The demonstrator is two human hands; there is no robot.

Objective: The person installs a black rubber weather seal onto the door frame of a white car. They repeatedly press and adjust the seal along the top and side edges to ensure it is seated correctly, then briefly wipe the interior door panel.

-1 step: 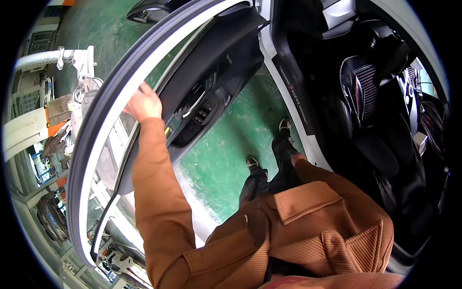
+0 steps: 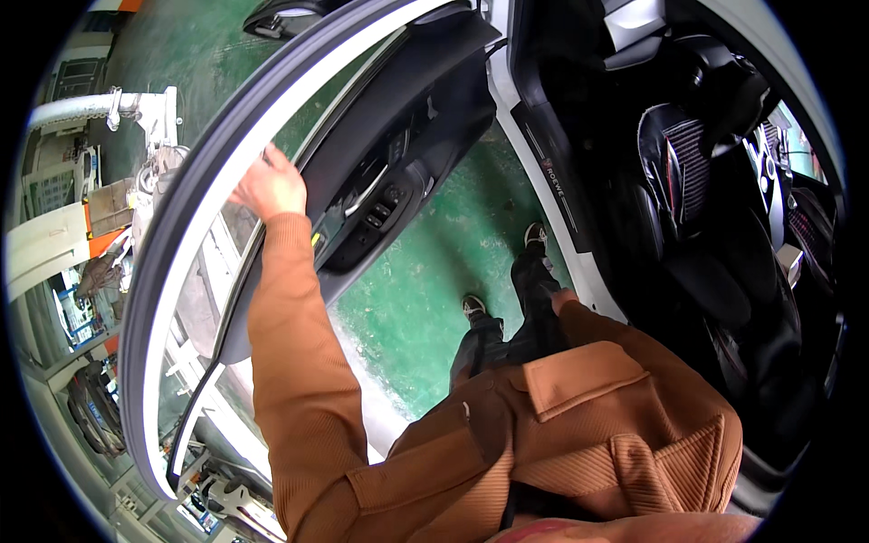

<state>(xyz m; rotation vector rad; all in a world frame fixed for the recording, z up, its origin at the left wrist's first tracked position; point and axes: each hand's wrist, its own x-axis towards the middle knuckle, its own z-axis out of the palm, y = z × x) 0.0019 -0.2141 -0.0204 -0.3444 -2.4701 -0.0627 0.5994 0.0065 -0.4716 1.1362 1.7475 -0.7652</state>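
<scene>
A car door [image 2: 425, 81] with a black inner panel and a white window frame stands open on my left. At the inner edge of that window frame [image 2: 204, 204], my left hand [image 2: 274, 185] is raised with its fingers bent around it, their tips partly hidden. Below the hand, the door panel carries a pull handle and a cluster of window switches [image 2: 376, 217]. My right hand [image 2: 563, 297] hangs low beside my right thigh, close to the white door sill [image 2: 593, 281]. Only a small part of it shows past the sleeve, and its fingers are hidden.
On the right is the dark car interior with a black striped seat [image 2: 683, 167]. Green floor [image 2: 407, 290] lies under my feet, between door and sill. Beyond the door stand a white metal post [image 2: 158, 113], shelving and other cars, one dark [image 2: 93, 407].
My left hand has turned slightly at the window frame, and its fingers show a little differently. The door frame has shifted slightly leftward in view. My right hand stays by my thigh.
</scene>
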